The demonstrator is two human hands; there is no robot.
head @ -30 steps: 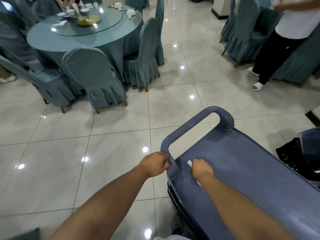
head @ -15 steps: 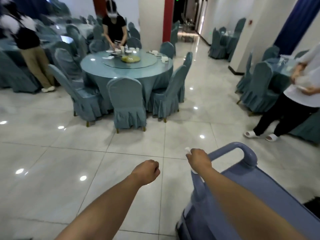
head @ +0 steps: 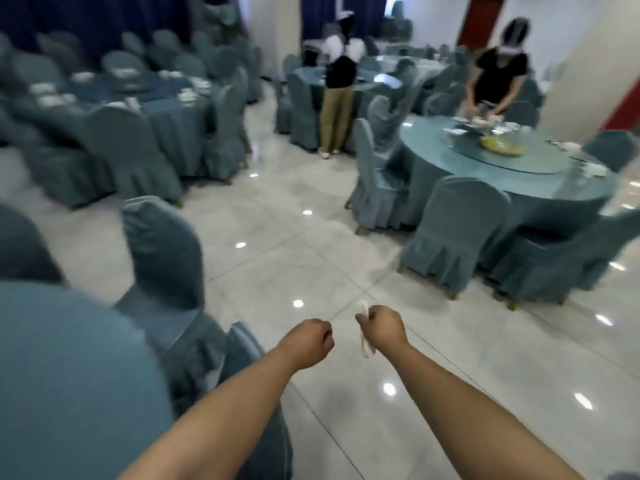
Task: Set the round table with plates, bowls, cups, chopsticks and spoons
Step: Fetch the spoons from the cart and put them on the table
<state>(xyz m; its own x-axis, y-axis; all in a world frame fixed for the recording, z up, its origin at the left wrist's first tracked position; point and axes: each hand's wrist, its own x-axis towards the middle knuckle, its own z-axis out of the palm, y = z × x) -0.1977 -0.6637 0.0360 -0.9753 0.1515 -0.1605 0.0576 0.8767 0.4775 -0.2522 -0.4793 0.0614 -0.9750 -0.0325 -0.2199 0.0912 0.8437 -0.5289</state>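
Observation:
My right hand [head: 384,325] is closed around a white spoon [head: 366,346], whose ends stick out above and below the fist. My left hand [head: 308,341] is a closed fist with nothing in it, just left of the right hand. Both hang over the tiled floor. A round table [head: 512,188] with a teal cloth and a glass turntable stands at the far right, carrying a few white dishes. Part of another teal round table [head: 62,358] fills the near left corner.
Covered teal chairs [head: 457,237] ring the right table and a chair [head: 166,258] stands near left. A person in black [head: 498,77] leans over the right table; another person [head: 339,91] stands further back. A set table [head: 138,98] is far left. Glossy tiled floor lies between.
The view has swung left, away from the blue cart, which is out of sight now. My left hand let go of the cart handle; my right hand lifted off the cart holding the spoon.

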